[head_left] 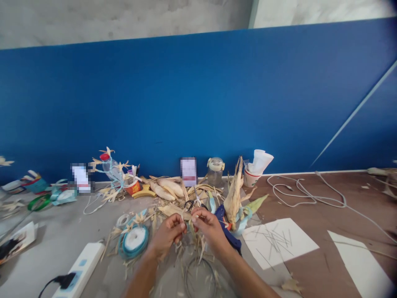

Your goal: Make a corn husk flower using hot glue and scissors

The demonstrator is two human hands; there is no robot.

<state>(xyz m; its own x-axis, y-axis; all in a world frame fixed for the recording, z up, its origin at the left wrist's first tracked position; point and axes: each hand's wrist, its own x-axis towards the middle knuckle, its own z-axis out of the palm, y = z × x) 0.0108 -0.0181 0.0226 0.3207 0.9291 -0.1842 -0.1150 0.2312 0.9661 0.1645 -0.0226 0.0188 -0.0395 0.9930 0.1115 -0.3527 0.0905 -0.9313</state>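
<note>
My left hand point(170, 232) and my right hand point(208, 227) are close together over the middle of the table, both with fingertips pinched. Between them is a small pale strip of dried corn husk point(183, 216), mostly covered by the fingers. Behind the hands lie dark-handled scissors point(197, 198), among loose husks and husk-wrapped corn cobs point(169, 188). Below them, husk scraps surround a ring of thin wire point(200, 278). A spool of blue ribbon point(134, 240) sits left of my left hand. Close to my right hand lies a dark blue tool point(228, 231), perhaps a glue gun.
At left is a white power strip point(81, 271) with a black plug. A bottle point(112, 169) with husk flowers, a glass jar point(215, 171) and a paper cup point(252, 176) stand along the blue partition point(198, 99). Thin sticks lie on white paper point(281, 242); a white cable point(313, 198) is behind.
</note>
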